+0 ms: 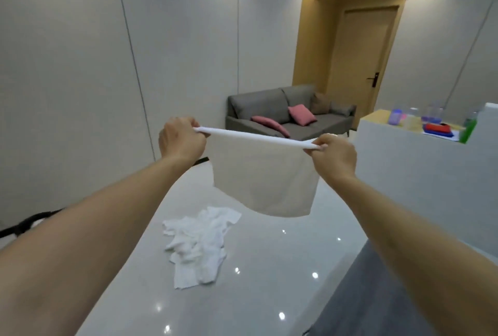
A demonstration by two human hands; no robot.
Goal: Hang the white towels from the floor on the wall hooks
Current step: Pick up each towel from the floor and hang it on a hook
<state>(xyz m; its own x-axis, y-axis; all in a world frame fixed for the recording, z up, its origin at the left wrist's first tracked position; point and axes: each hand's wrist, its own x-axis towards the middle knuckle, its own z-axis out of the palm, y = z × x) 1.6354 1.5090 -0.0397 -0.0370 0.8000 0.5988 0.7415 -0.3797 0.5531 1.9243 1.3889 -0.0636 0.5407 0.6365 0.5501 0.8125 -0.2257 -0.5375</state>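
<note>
From the head camera, the left hand [180,141] and right hand [332,156] each pinch closed on 1 top corner of a white cloth towel [264,182], its stretched edge running left-right, sloping slightly down toward the right hand. No wall hook is in view, so neither hand can be judged nearer; a crumpled white towel pile [198,244] lies on the glossy floor [269,281] below.

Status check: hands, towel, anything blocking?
Left hand and right hand grip held towel, stretched taut. Crumpled towels on floor. No hooks visible. Nothing blocking.

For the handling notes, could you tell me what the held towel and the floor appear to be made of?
The held towel looks like soft matte woven cloth: it hangs limp and bunches at both hands. The floor looks like polished tile or stone: pale grey and glossy, mirroring ceiling lights. The exact material is unclear.
</note>
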